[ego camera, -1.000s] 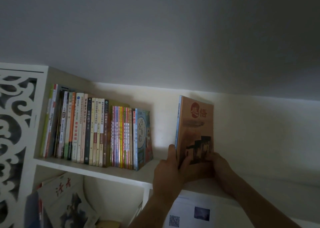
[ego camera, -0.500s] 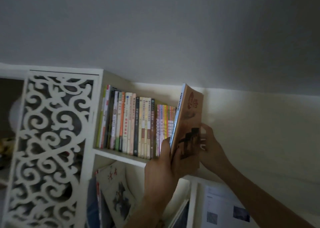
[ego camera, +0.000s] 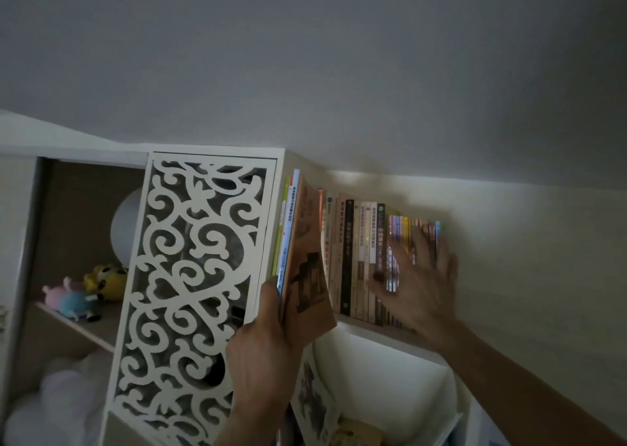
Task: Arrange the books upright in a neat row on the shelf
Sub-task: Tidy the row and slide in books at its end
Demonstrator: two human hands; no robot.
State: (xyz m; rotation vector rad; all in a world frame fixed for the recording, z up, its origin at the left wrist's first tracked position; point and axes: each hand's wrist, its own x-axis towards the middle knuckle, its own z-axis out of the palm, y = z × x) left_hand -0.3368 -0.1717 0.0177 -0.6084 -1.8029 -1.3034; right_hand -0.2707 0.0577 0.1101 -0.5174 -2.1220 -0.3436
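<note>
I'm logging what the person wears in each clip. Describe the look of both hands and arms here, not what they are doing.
Both are bare. The left hand and its forearm show no glove, ring, watch or sleeve. The right hand is blurred, but it too looks ungloved, and the right forearm is uncovered down to the edge of the picture. No markings or bands are visible in this dim light.

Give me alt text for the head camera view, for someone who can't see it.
A person's left hand grips an orange-brown book at the left end of a row of upright books on a white shelf, while the open right hand presses flat against the spines.
</note>
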